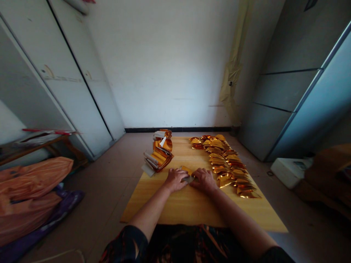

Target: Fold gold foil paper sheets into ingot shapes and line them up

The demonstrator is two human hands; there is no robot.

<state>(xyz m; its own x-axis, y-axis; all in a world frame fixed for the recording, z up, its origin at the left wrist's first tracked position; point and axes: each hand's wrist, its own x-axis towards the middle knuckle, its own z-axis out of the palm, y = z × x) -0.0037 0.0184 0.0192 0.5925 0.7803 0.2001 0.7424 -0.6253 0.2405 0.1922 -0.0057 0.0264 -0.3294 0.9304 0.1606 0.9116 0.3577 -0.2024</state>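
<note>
A small shiny gold foil piece (187, 170) is pinched in a narrow grip by the left hand (174, 179) and right hand (203, 180); its fold looks unfinished. Pointed gold foil triangles (229, 164) are laid just right of the grip.

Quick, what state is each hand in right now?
Left hand: closed, holding a small gold-and-silver foil paper piece against the table.
Right hand: closed, holding the same piece from the other side.

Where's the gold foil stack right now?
In the head view, the gold foil stack sits at the left edge of the wooden board, ahead and left of the left hand, across from the row of folded gold foil pieces.
</note>
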